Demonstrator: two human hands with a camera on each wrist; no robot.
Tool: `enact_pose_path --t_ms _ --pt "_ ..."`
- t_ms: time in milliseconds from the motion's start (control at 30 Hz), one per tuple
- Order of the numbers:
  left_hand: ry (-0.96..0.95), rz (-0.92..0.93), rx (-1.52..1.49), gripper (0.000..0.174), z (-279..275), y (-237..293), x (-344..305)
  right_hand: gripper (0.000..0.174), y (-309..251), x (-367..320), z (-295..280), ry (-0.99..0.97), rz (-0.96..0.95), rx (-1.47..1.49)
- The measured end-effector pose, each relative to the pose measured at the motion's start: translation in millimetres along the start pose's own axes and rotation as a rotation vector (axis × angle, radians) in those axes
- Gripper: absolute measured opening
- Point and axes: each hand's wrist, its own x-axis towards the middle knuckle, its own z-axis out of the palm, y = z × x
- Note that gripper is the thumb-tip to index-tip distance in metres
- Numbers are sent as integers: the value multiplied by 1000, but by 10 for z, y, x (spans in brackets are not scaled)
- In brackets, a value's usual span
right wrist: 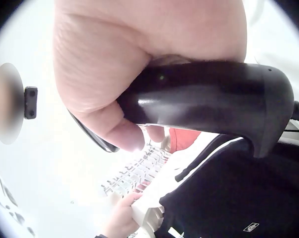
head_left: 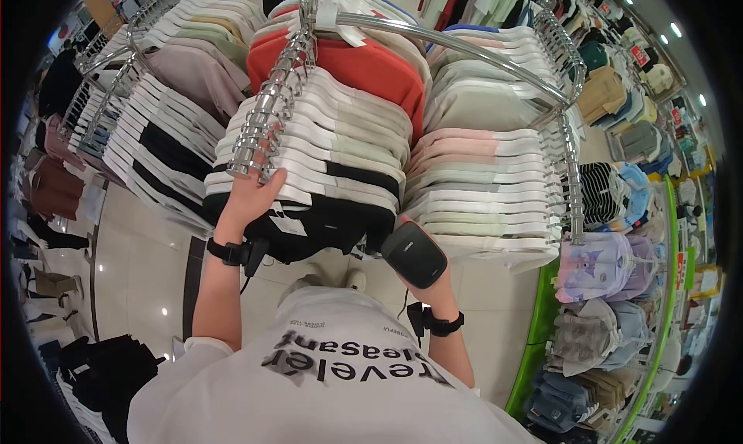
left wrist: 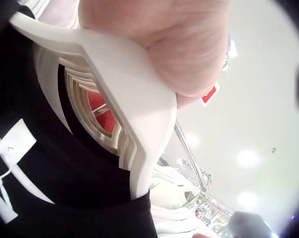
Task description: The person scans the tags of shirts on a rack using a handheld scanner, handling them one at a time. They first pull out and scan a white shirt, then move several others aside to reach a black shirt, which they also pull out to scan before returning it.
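My left hand (head_left: 251,200) grips the top of the front white hanger (left wrist: 134,94), just below the chrome rail, thumb lying to the right. From this hanger hangs a black shirt (head_left: 333,229) with a white paper tag (head_left: 289,225) near its neckline. To the right of the shirt, my right hand (head_left: 433,289) holds a black corded handheld scanner (head_left: 416,253), its broad head facing up. In the right wrist view the fingers wrap the scanner's handle (right wrist: 199,96), with the black shirt just below it.
Behind the front hanger, several white hangers with pale and black tops line the chrome rail (head_left: 267,127), and a red top (head_left: 348,69) hangs farther back. Racks of clothes flank it left and right. Children's clothes (head_left: 596,266) hang by a green-edged display at the right. Tiled floor (head_left: 143,266) lies below.
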Motion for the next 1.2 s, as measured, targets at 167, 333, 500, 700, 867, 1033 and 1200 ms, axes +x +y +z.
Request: enact_pose_path --t_ms 167,333,500,700,867,1033,1200 --pt "-27 -47 -32 70 16 -129 -60 73 123 -8 -61 -10 17 -15" --pt "-58 -169 -35 68 -20 24 -19 69 250 -48 -93 36 92 -1" --pt "-63 -227 -70 67 -37 185 6 57 336 -27 -75 97 74 -44" --pt "-72 -209 -35 67 -18 55 -29 32 215 91 -27 220 121 -30" --pt "-77 -150 51 68 5 -78 -80 28 210 153 -32 199 124 -81" --pt "8 -49 18 65 -1 109 30 27 196 221 -14 210 130 -46" --pt "2 -94 -5 65 16 45 -1 27 234 229 -18 198 146 -62"
